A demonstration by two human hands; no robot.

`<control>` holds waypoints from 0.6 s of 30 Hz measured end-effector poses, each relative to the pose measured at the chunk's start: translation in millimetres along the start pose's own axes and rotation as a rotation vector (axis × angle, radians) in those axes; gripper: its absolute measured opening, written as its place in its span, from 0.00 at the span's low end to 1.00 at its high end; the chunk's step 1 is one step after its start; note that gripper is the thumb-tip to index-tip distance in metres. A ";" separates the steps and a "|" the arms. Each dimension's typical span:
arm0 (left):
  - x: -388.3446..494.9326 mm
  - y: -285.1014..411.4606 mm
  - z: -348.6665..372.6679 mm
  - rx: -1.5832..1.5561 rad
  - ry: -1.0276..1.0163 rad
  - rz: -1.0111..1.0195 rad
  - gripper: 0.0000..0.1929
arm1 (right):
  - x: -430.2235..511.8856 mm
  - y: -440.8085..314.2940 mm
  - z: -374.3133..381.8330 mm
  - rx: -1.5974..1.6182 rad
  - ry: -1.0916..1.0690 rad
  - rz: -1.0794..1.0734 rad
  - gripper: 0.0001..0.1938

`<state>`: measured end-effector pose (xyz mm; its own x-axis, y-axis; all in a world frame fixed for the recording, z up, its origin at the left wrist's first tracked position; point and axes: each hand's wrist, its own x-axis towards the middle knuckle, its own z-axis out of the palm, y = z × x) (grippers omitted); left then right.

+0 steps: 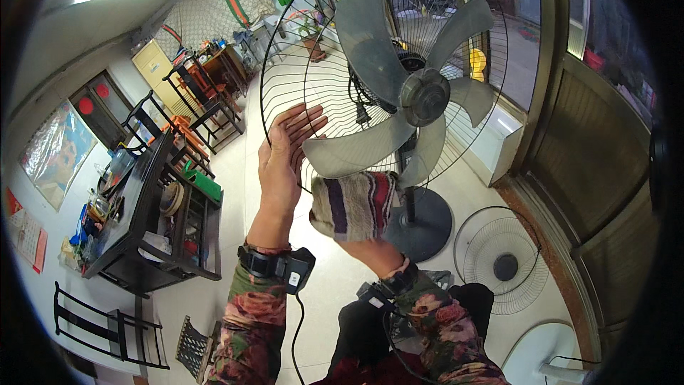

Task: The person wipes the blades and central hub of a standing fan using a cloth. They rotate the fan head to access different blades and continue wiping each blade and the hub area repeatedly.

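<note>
Before me stands a pedestal fan with its front guard off, its grey translucent blades [368,144] and hub [426,97] exposed. Over the left rim of the black wire rear guard [283,72] is my left hand [286,158], fingers extended close to a blade tip; whether it touches the wires is unclear. A striped knit cloth [350,208] covers most of my right hand [374,251], which holds it against or just below the lower blades. The hidden fingers cannot be made out. Beneath is the fan's round black base [422,227].
A detached wire fan guard [505,267] lies on the floor at right, close to a pale round base [542,355]. The door frame [539,91] stands beyond the fan. On the left are a black wooden desk [131,214] and a black chair [115,326].
</note>
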<state>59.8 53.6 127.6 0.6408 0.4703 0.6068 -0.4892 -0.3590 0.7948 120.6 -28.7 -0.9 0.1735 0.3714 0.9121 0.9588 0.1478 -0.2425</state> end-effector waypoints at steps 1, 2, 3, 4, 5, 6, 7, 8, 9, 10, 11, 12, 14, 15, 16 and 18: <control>1.4 0.0 -0.8 -0.004 -0.015 0.012 0.36 | -3.4 -4.8 -10.0 0.041 0.091 -0.048 0.28; 2.3 -0.2 -0.7 -0.011 -0.021 0.000 0.36 | -7.7 -10.8 -21.5 0.035 0.107 -0.071 0.28; 3.4 -0.4 -0.4 -0.008 -0.026 -0.007 0.35 | -10.7 -17.3 -33.7 0.035 0.038 -0.061 0.29; 3.7 -0.1 0.3 -0.007 -0.033 -0.005 0.35 | -10.2 -23.8 -43.8 0.031 0.014 -0.005 0.28; 3.5 2.0 -0.8 -0.003 -0.033 -0.011 0.35 | -6.5 -30.1 -53.2 0.078 0.053 0.014 0.26; 4.3 3.7 -1.1 -0.010 -0.047 -0.020 0.35 | -0.8 -36.3 -61.9 0.147 0.036 0.095 0.24; 4.9 5.7 -1.6 0.008 -0.071 -0.012 0.36 | 6.0 -41.8 -71.9 0.148 0.061 0.199 0.21; 6.6 7.9 -2.1 0.028 -0.090 -0.007 0.36 | 17.1 -48.4 -76.3 0.243 0.235 0.182 0.20; 8.0 10.9 -4.2 0.044 -0.114 0.000 0.37 | 26.1 -48.7 -86.9 0.194 0.237 0.082 0.19; 13.3 14.3 -7.2 0.007 -0.144 -0.027 0.40 | 34.7 -48.8 -96.7 0.012 0.174 -0.022 0.18; 19.0 16.6 -9.3 0.013 -0.149 -0.030 0.42 | 47.1 -47.0 -100.5 0.324 0.090 0.103 0.18; 25.3 19.7 -12.5 0.055 -0.144 -0.051 0.41 | 58.4 -44.8 -104.0 0.475 0.059 0.185 0.17; 38.3 24.3 -16.9 0.060 -0.178 -0.069 0.40 | 82.3 -38.7 -103.4 0.362 0.177 0.078 0.16; 42.4 26.7 -18.5 0.055 -0.211 -0.047 0.39 | 90.4 -37.5 -103.7 0.443 0.128 0.154 0.16; 46.3 28.2 -18.8 0.031 -0.187 -0.096 0.39 | 98.4 -35.9 -103.6 0.521 0.084 0.233 0.16; 55.2 34.1 -19.2 0.033 -0.141 -0.157 0.38 | 114.9 -35.5 -103.9 0.664 0.041 0.354 0.18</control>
<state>67.2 82.8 188.1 0.7853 0.4058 0.4676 -0.3589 -0.3171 0.8779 129.8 -86.5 146.9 0.4665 0.4673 0.7510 0.5093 0.5523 -0.6600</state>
